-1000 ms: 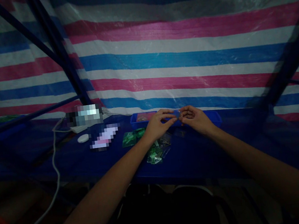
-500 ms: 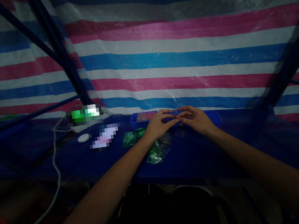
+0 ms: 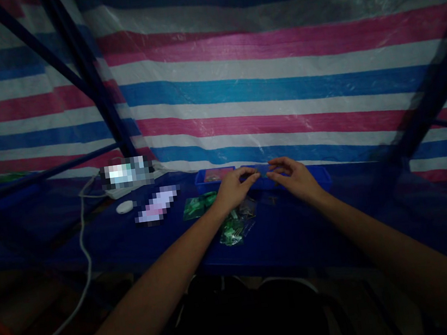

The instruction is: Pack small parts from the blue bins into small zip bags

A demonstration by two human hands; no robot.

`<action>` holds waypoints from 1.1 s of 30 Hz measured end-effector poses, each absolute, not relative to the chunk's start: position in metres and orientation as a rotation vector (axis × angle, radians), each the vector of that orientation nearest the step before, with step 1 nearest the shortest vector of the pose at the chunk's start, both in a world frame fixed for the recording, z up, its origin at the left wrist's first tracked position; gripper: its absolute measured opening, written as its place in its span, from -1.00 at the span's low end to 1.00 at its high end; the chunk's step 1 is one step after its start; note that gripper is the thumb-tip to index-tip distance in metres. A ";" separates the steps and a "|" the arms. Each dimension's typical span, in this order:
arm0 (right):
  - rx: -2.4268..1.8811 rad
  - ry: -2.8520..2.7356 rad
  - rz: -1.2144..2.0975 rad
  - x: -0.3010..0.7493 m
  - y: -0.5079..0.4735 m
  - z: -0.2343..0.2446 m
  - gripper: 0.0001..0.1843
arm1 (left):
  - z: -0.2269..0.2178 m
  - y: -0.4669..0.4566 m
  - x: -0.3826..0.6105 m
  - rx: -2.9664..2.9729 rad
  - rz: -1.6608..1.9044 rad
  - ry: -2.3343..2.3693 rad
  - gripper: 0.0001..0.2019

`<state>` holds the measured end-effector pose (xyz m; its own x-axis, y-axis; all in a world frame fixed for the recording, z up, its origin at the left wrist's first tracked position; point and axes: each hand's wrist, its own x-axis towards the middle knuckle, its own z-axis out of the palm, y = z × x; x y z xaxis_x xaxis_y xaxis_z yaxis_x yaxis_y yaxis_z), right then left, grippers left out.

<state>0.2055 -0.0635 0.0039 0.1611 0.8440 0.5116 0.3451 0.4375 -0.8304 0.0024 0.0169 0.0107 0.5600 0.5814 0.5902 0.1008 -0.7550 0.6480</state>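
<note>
My left hand (image 3: 232, 189) is closed in a pinch, thumb against fingers, above the blue table. Opposite it, my right hand (image 3: 296, 179) has its thumb and index finger close together and its other fingers curled. A faint greenish, see-through bit shows between the two sets of fingertips, too dim and small to name. Below the hands, a few tiny brownish pieces (image 3: 272, 199) lie on the table. Clear bags with green contents (image 3: 232, 229) lie beside my left wrist, and a flat green packet (image 3: 193, 208) is further left.
Behind my hands stand a blue tray (image 3: 199, 179) with a reddish item and another blue tray (image 3: 323, 175), partly hidden. To the left are a blurred-out phone-like shape (image 3: 157, 203), a round white object (image 3: 125, 207) and a white power strip (image 3: 121, 191) with a cable (image 3: 81, 241).
My hands have drawn slightly apart; their fingertips were nearly touching before. The small brownish pieces on the table now show more plainly beneath them.
</note>
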 end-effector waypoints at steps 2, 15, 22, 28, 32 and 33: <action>-1.120 -1.461 0.504 0.205 -0.064 0.004 -0.57 | 0.011 0.016 0.003 2.236 1.110 0.540 -0.72; -1.095 -1.505 0.539 0.205 -0.062 0.001 -0.67 | 0.015 0.008 0.002 2.281 0.985 0.504 -0.74; -1.098 -1.518 0.514 0.205 -0.063 0.001 -0.73 | 0.013 0.008 0.002 2.254 0.988 0.535 -0.72; -1.108 -1.495 0.566 0.203 -0.066 0.003 -0.68 | 0.012 0.010 0.003 2.254 0.980 0.518 -0.71; -1.108 -1.483 0.593 0.203 -0.065 0.004 -0.67 | 0.013 0.009 0.002 2.266 0.972 0.504 -0.70; -1.108 -1.480 0.598 0.203 -0.065 0.004 -0.68 | 0.014 0.009 0.002 2.269 0.970 0.498 -0.70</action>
<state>0.2033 -0.0654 0.0038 0.0795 0.8788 0.4704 0.3054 0.4277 -0.8507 0.0022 0.0090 0.0139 0.6603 0.5483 0.5133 0.0979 -0.7404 0.6649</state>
